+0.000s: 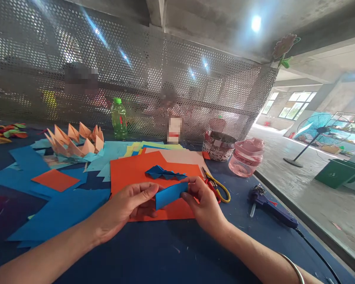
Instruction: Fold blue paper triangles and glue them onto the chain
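My left hand and my right hand both pinch a small folded blue paper piece, one at each end, just above an orange paper sheet on the dark blue table. A crumpled, folded blue paper shape lies on the orange sheet a little beyond my hands. Scissors with red and yellow handles lie just right of my right hand.
Blue sheets, a small orange square and folded orange paper boats lie at left. A green bottle, woven basket and pink jar stand behind. A glue gun lies right, near the table edge.
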### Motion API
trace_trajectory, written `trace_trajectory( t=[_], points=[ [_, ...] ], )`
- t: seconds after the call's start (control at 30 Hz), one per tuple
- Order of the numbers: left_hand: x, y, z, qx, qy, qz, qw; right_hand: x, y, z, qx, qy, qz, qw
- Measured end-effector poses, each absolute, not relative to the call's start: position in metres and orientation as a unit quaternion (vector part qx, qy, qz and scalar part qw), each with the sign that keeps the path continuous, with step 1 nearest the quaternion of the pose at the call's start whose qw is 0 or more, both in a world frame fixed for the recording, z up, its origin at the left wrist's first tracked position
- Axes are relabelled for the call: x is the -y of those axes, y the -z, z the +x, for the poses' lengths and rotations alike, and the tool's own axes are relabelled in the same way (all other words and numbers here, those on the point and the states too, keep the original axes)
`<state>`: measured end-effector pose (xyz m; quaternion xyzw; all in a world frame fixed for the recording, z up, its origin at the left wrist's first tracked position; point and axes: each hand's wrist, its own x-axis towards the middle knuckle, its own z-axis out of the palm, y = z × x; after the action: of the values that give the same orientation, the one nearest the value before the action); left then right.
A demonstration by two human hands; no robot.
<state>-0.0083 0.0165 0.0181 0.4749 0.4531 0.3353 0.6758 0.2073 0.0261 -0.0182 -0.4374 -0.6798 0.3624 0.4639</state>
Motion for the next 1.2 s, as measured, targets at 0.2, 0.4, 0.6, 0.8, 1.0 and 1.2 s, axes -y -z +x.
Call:
trace_trajectory(
  t=[0.2,0.4,0.6,0.8,1.0,1.2],
  points=[
    [-0.014,-0.022,-0.008,-0.444,-0.333,0.488,0.673,-0.027,0.021,0.208,0.669,-0.369,-0.445,0.468],
    [-0.018,-0.019,-0.009,-0.415,-0.342,0.458,0.708,-0.026,0.019,0.208,0.676,-0.355,-0.444,0.468],
    [-0.021,-0.014,-0.012,-0.395,-0.344,0.432,0.734,-0.025,0.018,0.209,0.686,-0.338,-0.444,0.467],
    [-0.019,-0.015,-0.011,-0.401,-0.342,0.445,0.724,-0.026,0.019,0.209,0.688,-0.343,-0.439,0.465],
    [-0.014,-0.013,-0.008,-0.479,-0.354,0.487,0.638,-0.026,0.021,0.209,0.688,-0.327,-0.448,0.468],
    [-0.017,-0.009,-0.007,-0.456,-0.326,0.546,0.622,-0.022,0.018,0.207,0.700,-0.302,-0.453,0.462]
  ],
)
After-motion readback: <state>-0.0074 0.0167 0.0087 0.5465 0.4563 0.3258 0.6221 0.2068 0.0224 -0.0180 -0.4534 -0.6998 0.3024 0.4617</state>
